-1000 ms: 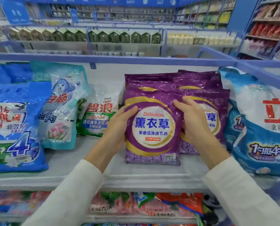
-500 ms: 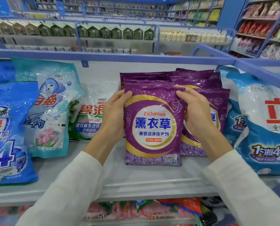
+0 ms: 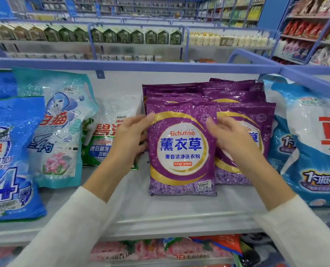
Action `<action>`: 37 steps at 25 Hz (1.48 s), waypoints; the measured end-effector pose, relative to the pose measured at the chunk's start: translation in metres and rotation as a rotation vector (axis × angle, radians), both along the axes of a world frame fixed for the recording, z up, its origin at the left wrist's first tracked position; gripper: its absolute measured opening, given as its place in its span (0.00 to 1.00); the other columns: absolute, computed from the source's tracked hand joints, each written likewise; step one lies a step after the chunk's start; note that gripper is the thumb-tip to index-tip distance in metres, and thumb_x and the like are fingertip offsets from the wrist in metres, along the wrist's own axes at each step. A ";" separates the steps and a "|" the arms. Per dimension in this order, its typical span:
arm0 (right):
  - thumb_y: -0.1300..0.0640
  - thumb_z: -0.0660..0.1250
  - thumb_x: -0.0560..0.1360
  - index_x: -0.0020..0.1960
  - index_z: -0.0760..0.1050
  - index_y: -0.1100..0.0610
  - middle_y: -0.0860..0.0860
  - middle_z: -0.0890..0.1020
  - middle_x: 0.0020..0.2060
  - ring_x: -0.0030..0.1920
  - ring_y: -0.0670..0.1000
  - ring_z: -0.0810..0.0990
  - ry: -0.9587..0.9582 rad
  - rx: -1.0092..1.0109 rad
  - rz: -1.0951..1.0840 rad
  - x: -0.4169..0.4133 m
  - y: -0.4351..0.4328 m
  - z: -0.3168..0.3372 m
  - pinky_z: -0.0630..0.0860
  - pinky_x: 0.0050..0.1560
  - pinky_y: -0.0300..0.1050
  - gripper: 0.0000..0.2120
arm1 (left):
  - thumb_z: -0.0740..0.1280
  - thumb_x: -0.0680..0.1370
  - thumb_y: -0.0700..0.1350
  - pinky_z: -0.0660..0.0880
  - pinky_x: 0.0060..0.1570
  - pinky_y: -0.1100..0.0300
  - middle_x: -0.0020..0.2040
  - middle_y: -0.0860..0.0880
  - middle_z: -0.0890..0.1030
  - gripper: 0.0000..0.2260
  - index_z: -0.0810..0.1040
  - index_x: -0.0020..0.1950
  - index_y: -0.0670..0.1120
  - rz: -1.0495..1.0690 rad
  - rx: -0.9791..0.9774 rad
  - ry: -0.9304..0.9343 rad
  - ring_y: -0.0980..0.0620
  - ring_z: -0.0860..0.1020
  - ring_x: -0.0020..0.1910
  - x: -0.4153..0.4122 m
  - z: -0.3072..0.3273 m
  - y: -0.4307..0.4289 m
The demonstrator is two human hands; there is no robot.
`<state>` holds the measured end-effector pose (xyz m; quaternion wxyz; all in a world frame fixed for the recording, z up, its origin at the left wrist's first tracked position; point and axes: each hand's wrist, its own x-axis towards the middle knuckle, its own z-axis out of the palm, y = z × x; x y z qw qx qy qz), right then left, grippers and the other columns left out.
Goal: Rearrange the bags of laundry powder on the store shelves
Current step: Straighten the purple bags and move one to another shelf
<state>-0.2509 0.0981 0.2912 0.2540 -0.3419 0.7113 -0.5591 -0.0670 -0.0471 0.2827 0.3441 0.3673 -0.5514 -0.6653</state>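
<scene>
A purple laundry powder bag (image 3: pixel 181 151) stands upright at the front of the grey shelf (image 3: pixel 160 211), leaning on a stack of matching purple bags (image 3: pixel 237 93) behind and to its right. My left hand (image 3: pixel 129 141) lies along the bag's left edge with fingers nearly straight, thumb tip at the upper left corner. My right hand (image 3: pixel 231 139) is blurred, fingers spread loosely over the bag's right edge and the purple bag beside it. Neither hand plainly grips the bag.
Left of the purple bags stand a white and green bag (image 3: pixel 110 135), a teal bag (image 3: pixel 58 128) and a big blue bag (image 3: pixel 8 160). A large blue and white bag (image 3: pixel 310 141) fills the right. A blue rail (image 3: pixel 141 64) runs behind. More bags lie on the lower shelf (image 3: pixel 160 249).
Both hands have slid from the bag's middle up to its upper edges and loosened, the fingers now straighter. The purple bag stands more upright and a little closer to the stack.
</scene>
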 end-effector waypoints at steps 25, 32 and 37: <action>0.54 0.80 0.68 0.58 0.74 0.53 0.47 0.81 0.53 0.53 0.50 0.78 0.558 0.165 -0.037 0.052 0.027 -0.069 0.73 0.51 0.45 0.23 | 0.83 0.65 0.48 0.68 0.42 0.77 0.51 0.67 0.75 0.41 0.65 0.72 0.53 -0.069 -0.563 -0.550 0.63 0.76 0.50 0.016 -0.061 0.056; 0.49 0.77 0.71 0.62 0.73 0.55 0.51 0.77 0.54 0.55 0.53 0.76 0.596 0.195 0.012 0.037 0.026 -0.080 0.68 0.50 0.45 0.24 | 0.82 0.66 0.49 0.73 0.52 0.60 0.60 0.56 0.79 0.40 0.65 0.72 0.49 0.028 -0.561 -0.604 0.55 0.77 0.56 0.007 -0.064 0.066; 0.45 0.69 0.78 0.63 0.73 0.55 0.52 0.77 0.55 0.57 0.55 0.77 0.684 0.186 0.132 0.031 0.044 -0.080 0.71 0.51 0.47 0.19 | 0.75 0.73 0.56 0.73 0.55 0.56 0.63 0.50 0.80 0.30 0.68 0.70 0.48 0.069 -0.697 -0.789 0.48 0.78 0.62 0.028 -0.059 0.092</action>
